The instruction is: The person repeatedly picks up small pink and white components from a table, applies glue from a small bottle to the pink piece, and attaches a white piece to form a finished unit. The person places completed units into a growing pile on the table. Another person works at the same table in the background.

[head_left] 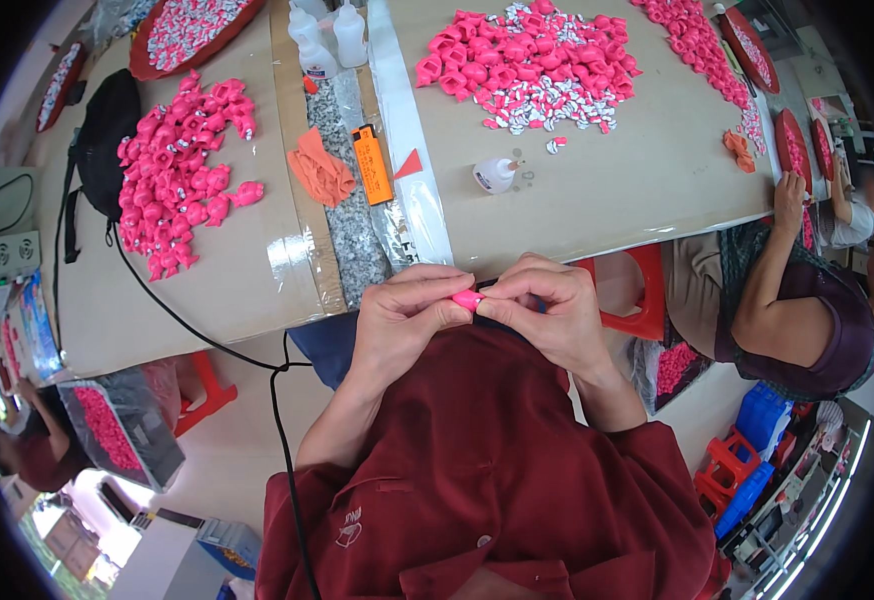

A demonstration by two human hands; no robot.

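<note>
My left hand (pixel 402 317), right hand (pixel 555 308) both pinching pink piece (pixel 467 299); left-side pink pile (pixel 182 165) looks done, pink shells (pixel 517 50), white-pink bits (pixel 545 102) remain.

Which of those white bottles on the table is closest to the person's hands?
The white bottle standing alone, on the near side of the pink-and-white pile; the other bottles are grouped farther away, to its left.

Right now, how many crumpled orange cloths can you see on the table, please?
2. One orange cloth lies ahead and left of the left hand; a smaller orange cloth lies ahead and right of the right hand. More may be hidden.
</note>
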